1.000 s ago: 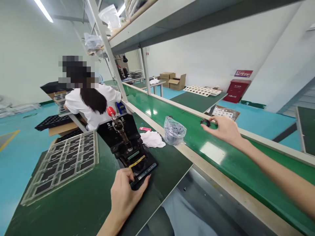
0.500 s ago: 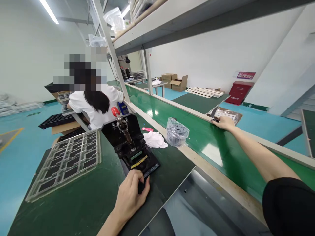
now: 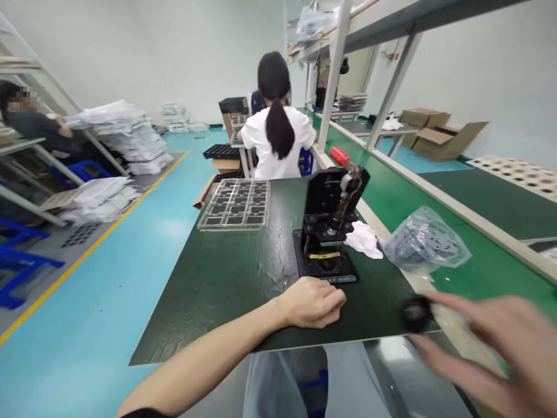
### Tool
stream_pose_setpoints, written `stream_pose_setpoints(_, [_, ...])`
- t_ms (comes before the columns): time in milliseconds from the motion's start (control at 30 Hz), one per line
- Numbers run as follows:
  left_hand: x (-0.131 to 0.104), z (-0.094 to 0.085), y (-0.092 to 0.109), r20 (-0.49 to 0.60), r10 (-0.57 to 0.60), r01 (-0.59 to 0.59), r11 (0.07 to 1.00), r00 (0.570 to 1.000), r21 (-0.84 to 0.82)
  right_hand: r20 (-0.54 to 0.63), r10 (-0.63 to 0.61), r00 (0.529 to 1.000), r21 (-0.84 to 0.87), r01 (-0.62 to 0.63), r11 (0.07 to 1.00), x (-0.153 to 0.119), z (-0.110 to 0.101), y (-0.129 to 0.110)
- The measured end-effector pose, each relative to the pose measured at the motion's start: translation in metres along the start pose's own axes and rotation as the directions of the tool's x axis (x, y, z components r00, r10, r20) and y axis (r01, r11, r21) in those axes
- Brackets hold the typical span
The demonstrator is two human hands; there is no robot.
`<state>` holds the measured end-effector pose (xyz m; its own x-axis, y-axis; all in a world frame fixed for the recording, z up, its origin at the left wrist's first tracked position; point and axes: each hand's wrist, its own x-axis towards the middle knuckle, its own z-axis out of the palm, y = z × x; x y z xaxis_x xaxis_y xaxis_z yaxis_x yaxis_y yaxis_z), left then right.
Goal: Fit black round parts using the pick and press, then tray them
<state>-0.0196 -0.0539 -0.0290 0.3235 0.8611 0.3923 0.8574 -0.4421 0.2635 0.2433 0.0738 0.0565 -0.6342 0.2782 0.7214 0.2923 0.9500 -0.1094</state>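
Note:
My right hand [image 3: 507, 342], blurred by motion, pinches a small round black part [image 3: 415, 314] between thumb and fingers, over the table's right front corner. My left hand [image 3: 311, 303] rests on the dark green tabletop [image 3: 235, 284] with its fingers curled in; whatever may be inside them is hidden. Just beyond that hand stands a black toggle-clamp press [image 3: 328, 232] with a red handle [image 3: 339, 155], raised upright. A yellow strip [image 3: 324, 255] lies across its base. Behind the press on its right is a white cloth [image 3: 364, 239].
A clear compartment tray [image 3: 235, 203] with dark pieces sits at the table's far left. To the right, a plastic bag of dark parts [image 3: 426, 244] lies by the green conveyor belt [image 3: 387, 191]. A person in white [image 3: 278, 136] sits ahead; another person [image 3: 32, 125] is at far left.
The view has swung left. My right hand has come back from the conveyor's far rail to the table's front corner, carrying the black part. My left hand remains before the press, curled.

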Motion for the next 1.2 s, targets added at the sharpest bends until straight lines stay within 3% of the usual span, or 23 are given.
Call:
stream_pose_setpoints(33, [-0.001,0.002,0.001,0.025,0.004,-0.003,1.000,1.000,-0.030,0.110,-0.162,0.981,0.136,0.147,0.980,0.017,0.019,-0.030])
stream_pose_setpoints(100, [-0.003,0.005,0.002,0.028,-0.003,0.004,0.999,1.000,-0.040,0.098,-0.294,0.951,0.214,0.269,0.939,0.056,0.064,-0.082])
stream_pose_setpoints(167, [-0.003,0.007,0.002,0.037,0.042,-0.043,0.999,0.998,0.026,0.248,-0.286,0.925,0.179,0.247,0.952,0.099,0.112,-0.120])
stream_pose_setpoints(233, [-0.002,0.007,0.000,0.090,0.119,-0.129,0.984,0.989,0.119,0.460,-0.217,0.861,0.163,0.158,0.974,0.141,0.157,-0.146])
stream_pose_setpoints(300, [-0.001,0.008,-0.002,0.135,0.146,-0.169,0.968,0.980,0.184,0.582,-0.124,0.804,0.105,0.077,0.992,0.175,0.194,-0.161])
stream_pose_setpoints(367, [-0.001,0.008,-0.004,0.142,0.124,-0.156,0.959,0.982,0.238,0.607,-0.069,0.792,0.062,0.039,0.997,0.200,0.223,-0.167])
stream_pose_setpoints(433, [-0.002,0.009,-0.004,0.140,0.112,-0.147,0.951,0.984,0.272,0.632,-0.023,0.774,0.027,0.008,1.000,0.214,0.243,-0.167])
stream_pose_setpoints(500, [-0.004,0.010,-0.004,0.133,0.120,-0.153,0.948,0.984,0.279,0.660,-0.004,0.751,0.011,-0.004,1.000,0.214,0.250,-0.164])
stream_pose_setpoints(567, [-0.004,0.011,-0.005,0.119,0.146,-0.173,0.948,0.982,0.266,0.670,-0.038,0.742,0.032,0.022,0.999,0.200,0.241,-0.159])
stream_pose_setpoints(667, [-0.003,0.011,-0.006,0.086,0.196,-0.212,0.942,0.977,0.261,0.592,-0.189,0.784,0.130,0.139,0.982,0.157,0.199,-0.144])
stream_pose_setpoints(767, [-0.002,0.010,-0.006,0.107,0.169,-0.192,0.944,0.980,0.268,0.275,-0.334,0.902,0.195,0.288,0.938,0.104,0.134,-0.110])
stream_pose_setpoints(833, [-0.001,0.008,-0.005,0.127,0.122,-0.152,0.955,0.984,0.254,0.150,-0.338,0.929,0.212,0.304,0.929,0.070,0.089,-0.072])
stream_pose_setpoints(933, [-0.001,0.004,-0.003,0.088,0.099,-0.116,0.968,0.991,0.222,0.065,-0.280,0.958,-0.109,0.285,0.952,0.024,0.036,0.010])
stream_pose_setpoints(1000, [0.000,0.002,-0.003,0.035,0.108,-0.113,0.972,0.994,0.204,0.020,-0.146,0.989,-0.383,0.142,0.913,-0.007,0.011,0.072])
stream_pose_setpoints(1033, [0.001,0.001,-0.003,0.002,0.119,-0.117,0.973,0.993,0.199,0.002,-0.005,1.000,-0.469,0.006,0.883,-0.022,0.001,0.102])
stream_pose_setpoints(1067, [0.002,0.001,-0.004,-0.030,0.127,-0.119,0.974,0.991,0.195,0.005,0.163,0.987,-0.529,-0.136,0.838,-0.035,-0.007,0.129])
stream_pose_setpoints(1100, [0.002,0.000,-0.004,-0.057,0.137,-0.123,0.974,0.989,0.190,0.021,0.335,0.942,-0.585,-0.260,0.768,-0.048,-0.014,0.153])
stream_pose_setpoints(1200, [0.004,-0.001,-0.007,-0.094,0.150,-0.131,0.975,0.984,0.177,0.058,0.711,0.701,-0.678,-0.495,0.543,-0.069,-0.026,0.199])
